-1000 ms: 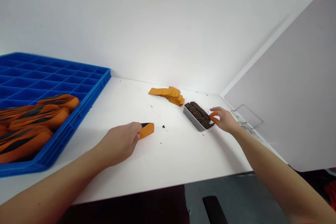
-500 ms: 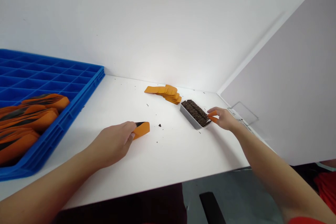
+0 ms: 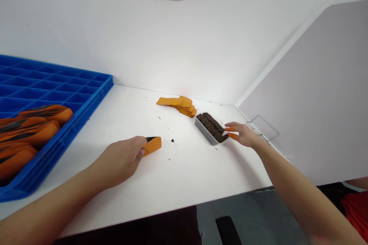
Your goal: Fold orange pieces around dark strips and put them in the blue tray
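Head view: left hand holds angular orange strip.

Strip: orange, black showing along upper edge, pinched in left hand, free end pointing right. Tray: grey, oblong, set at slant, right of strip. Pieces: dark brown, thin, packed in rows inside tray, pale gap near right hand.
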Available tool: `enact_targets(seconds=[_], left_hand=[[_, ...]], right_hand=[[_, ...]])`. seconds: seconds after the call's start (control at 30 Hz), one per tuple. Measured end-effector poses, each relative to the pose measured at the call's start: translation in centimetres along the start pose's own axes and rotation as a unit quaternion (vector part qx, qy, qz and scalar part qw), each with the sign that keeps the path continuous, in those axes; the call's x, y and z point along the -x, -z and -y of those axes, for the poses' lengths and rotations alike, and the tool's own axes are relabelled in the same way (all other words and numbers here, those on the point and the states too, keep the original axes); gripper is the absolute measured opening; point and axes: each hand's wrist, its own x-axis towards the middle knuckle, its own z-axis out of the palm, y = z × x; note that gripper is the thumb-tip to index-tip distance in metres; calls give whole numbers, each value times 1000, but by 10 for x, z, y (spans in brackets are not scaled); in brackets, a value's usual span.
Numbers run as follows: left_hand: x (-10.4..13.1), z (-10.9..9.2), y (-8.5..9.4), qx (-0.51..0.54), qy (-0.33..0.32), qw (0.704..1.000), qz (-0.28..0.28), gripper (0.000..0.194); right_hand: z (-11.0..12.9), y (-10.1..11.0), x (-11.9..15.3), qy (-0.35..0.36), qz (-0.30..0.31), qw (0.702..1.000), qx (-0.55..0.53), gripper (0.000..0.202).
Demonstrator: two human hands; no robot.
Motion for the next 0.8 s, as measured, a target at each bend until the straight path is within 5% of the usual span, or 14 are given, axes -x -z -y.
enact_targets(seconds=[0.8], left_hand=[[4,-6,9,8,1,1000,8,22]], right_hand=[[6,2,2,-36,1,999,-2,22]])
